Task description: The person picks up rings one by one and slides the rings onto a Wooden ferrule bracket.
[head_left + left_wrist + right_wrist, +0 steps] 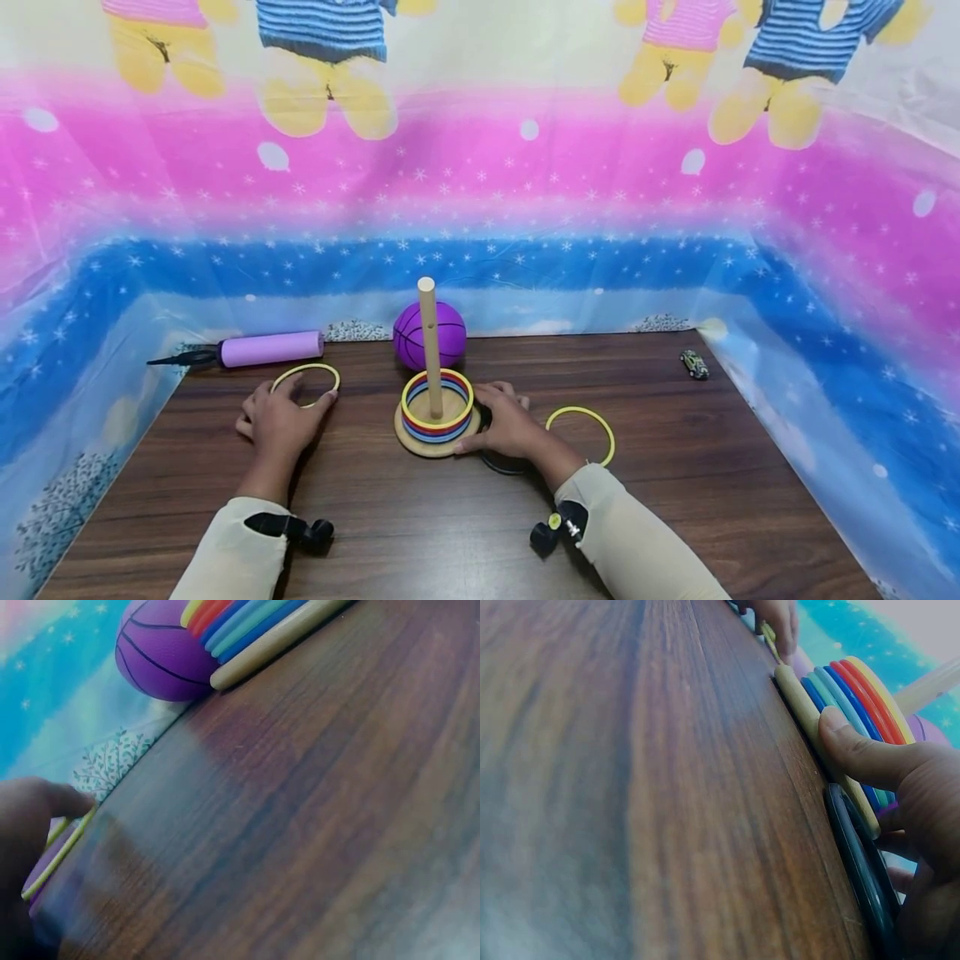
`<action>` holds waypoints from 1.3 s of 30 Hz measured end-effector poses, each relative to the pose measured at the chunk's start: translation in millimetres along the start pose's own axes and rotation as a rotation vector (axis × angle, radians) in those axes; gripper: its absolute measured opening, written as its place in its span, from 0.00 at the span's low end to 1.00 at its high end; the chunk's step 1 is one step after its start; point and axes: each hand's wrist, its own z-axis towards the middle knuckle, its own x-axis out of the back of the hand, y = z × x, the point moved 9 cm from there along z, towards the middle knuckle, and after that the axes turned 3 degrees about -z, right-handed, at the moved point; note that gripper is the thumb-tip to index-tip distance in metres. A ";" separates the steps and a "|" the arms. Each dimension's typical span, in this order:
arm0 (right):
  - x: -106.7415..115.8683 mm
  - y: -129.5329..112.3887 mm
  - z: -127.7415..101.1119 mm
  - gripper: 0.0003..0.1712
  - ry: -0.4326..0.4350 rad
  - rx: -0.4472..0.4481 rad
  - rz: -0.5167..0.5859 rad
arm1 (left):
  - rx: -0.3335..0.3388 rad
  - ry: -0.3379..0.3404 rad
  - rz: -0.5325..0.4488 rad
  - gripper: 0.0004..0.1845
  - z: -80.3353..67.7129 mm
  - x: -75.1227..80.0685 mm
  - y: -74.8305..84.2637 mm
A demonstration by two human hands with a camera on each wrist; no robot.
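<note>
My left hand (281,421) pinches a thin yellow ring (339,379) between thumb and fingers, at the table's left. Mid-table stands a ring-toss stand, its upright wooden peg (431,350) rising from a round wooden base (420,447). Stacked rings (862,697) in yellow, red, blue and teal lie around the peg. My right hand (510,425) grips the base's right side, with the thumb (847,746) at the near edge and the fingers behind. Beneath that hand lies a dark round object (855,855), partly hidden.
A second yellow ring (613,442) lies right of my right wrist. Behind the stand sits a purple ball (450,333). A purple hand pump (273,348) lies at the back left, a small toy car (694,364) at the back right. Printed cloth (525,267) walls the table.
</note>
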 end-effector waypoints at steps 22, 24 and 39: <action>3.0 3.8 -1.3 0.55 0.004 0.004 -0.001 | -0.484 0.323 -0.463 0.31 -19.0 20.3 57.5; 2.5 4.4 -1.4 0.54 0.002 0.004 0.000 | -0.488 0.321 -0.487 0.31 -20.3 22.4 63.6; 1.4 1.2 0.4 0.53 0.004 0.016 0.012 | -0.460 0.332 -0.575 0.33 -30.3 57.7 124.1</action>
